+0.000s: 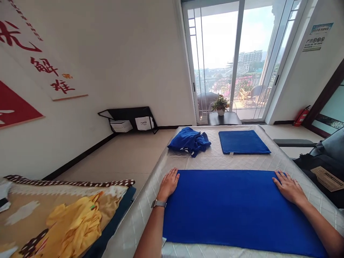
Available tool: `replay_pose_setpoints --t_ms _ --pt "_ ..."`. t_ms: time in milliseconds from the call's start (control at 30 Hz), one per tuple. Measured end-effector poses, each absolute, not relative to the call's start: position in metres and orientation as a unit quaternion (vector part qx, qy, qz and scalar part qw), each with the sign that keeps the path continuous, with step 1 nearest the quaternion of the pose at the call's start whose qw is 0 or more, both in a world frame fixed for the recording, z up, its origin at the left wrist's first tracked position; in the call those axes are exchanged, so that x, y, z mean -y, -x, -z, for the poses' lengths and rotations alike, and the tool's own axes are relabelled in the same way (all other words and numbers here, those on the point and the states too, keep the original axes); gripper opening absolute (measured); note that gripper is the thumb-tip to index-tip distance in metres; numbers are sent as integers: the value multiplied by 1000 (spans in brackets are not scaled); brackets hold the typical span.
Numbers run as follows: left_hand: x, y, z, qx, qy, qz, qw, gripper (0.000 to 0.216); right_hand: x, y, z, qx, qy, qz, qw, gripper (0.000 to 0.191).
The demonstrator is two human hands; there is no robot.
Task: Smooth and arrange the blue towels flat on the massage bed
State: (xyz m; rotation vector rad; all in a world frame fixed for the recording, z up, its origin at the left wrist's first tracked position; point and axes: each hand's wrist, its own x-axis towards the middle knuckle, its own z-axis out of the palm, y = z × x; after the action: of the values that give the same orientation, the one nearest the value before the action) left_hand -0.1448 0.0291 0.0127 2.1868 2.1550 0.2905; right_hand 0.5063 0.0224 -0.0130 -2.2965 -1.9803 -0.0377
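Observation:
A blue cloth lies spread flat on the pale quilted mattress in front of me. My left hand rests flat at its far left corner, fingers stretched out, a grey-banded watch on the wrist. At the far right corner my right hand lies palm down with its fingers slightly spread. Neither hand grips anything. Beyond the spread cloth sits a crumpled blue cloth on the left. To its right lies a neatly folded blue cloth with a small white tag on its near edge.
On the left, a yellow garment lies on a patterned blanket. A potted plant stands on a dark chair by the glass door. A fire extinguisher and dark bags are on the right.

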Motion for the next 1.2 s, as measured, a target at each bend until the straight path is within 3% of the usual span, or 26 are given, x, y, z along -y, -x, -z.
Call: replay_pose_setpoints --t_ms 167,333,500,733,933,1200 --pt "-27 156 -19 -720 -678 -138 57 55 -26 -476 -7 645 757 20 102 65" --pt "-28 162 -25 -716 -669 -188 58 47 -22 -350 -41 747 633 -18 203 62" --pt "-28 160 -22 -710 -680 -180 39 46 -5 -193 -63 849 497 -56 170 57" --pt "-30 161 -15 -711 -683 -166 22 46 -1 -46 -53 871 453 -123 147 62" --pt "-31 162 -11 -705 -688 -170 -7 48 -11 -28 -41 866 463 -147 119 69" --pt "-30 159 -14 -710 -686 -160 -9 51 -20 -127 -40 841 521 -125 78 72"
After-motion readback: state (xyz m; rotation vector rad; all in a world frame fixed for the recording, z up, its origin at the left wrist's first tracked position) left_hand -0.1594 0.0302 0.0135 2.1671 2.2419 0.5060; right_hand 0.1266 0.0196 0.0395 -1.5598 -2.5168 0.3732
